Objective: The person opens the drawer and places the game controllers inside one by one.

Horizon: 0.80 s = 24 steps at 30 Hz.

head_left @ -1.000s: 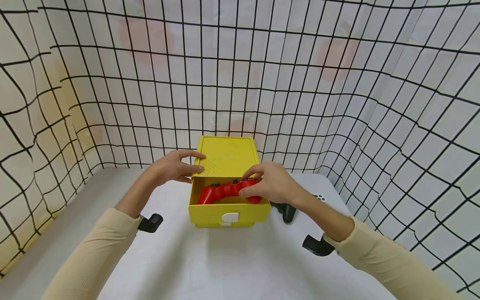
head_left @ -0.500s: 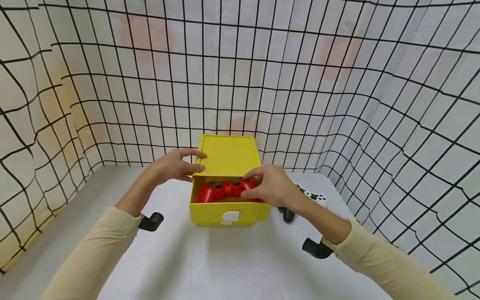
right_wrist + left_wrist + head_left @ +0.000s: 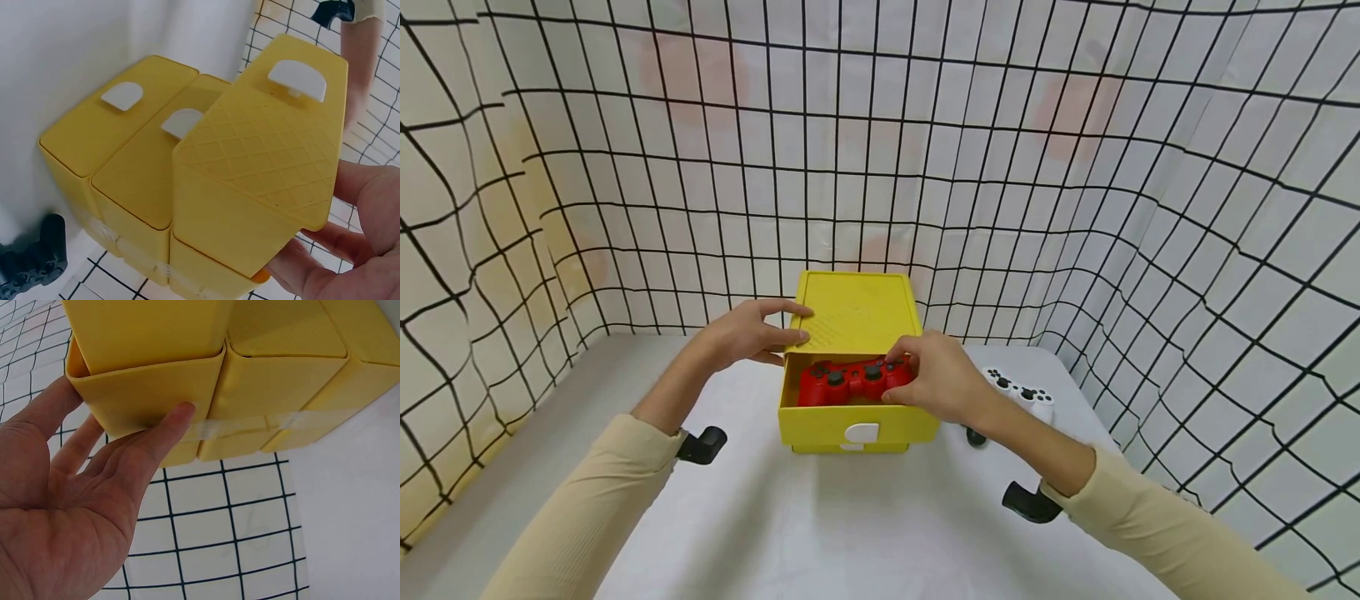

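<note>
A yellow drawer unit [image 3: 857, 308] stands on the white table with its top drawer [image 3: 820, 425] pulled out. Inside that drawer sits a red game controller [image 3: 842, 382], its buttons and sticks facing up toward the head camera. My right hand [image 3: 947, 375] pinches the controller's right end; in the right wrist view only an orange-red sliver of the controller [image 3: 261, 275] shows beside the fingers. My left hand [image 3: 748, 333] rests on the unit's left side and top, fingers fairly straight. In the left wrist view one finger [image 3: 165, 428] lies along the unit's yellow wall.
Right of the unit lie a white game controller [image 3: 1021, 390] and a black game controller [image 3: 975, 437], partly hidden by my right arm. Two lower drawers with white handles [image 3: 122, 95] are pushed in. Black wire grid [image 3: 880, 167] encloses the back and sides.
The red controller has turned in the drawer, its face tipping up toward the head camera as its left end shifts slightly right. My right hand moved slightly down. The left hand stays put.
</note>
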Available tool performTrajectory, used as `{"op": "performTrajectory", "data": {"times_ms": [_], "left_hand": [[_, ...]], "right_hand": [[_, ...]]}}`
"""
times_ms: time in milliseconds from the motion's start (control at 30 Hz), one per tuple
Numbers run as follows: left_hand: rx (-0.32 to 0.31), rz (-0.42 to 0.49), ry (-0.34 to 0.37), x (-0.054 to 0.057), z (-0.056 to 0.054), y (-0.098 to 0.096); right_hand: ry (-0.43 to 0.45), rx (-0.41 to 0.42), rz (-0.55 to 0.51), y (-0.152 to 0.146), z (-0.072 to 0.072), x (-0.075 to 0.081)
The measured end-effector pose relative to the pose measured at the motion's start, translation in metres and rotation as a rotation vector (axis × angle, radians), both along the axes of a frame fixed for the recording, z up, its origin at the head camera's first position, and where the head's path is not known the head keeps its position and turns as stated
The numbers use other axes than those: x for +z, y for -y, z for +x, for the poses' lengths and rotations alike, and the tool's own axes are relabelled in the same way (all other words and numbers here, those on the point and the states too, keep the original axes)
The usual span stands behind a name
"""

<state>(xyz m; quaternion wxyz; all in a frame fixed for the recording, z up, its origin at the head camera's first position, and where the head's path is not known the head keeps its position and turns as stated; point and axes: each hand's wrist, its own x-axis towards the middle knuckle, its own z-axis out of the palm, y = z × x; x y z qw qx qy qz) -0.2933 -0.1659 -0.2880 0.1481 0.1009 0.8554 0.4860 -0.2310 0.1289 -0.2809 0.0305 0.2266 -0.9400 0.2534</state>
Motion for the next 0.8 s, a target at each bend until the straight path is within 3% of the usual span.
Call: {"op": "performTrajectory", "data": {"times_ms": [500, 800], "left_hand": [[0.0, -0.009, -0.009, -0.001, -0.001, -0.001], [-0.004, -0.016, -0.007, -0.001, 0.0, -0.001]], "right_hand": [[0.03, 0.003, 0.064, 0.003, -0.002, 0.005], [-0.017, 0.002, 0.062, -0.002, -0.004, 0.012]]}}
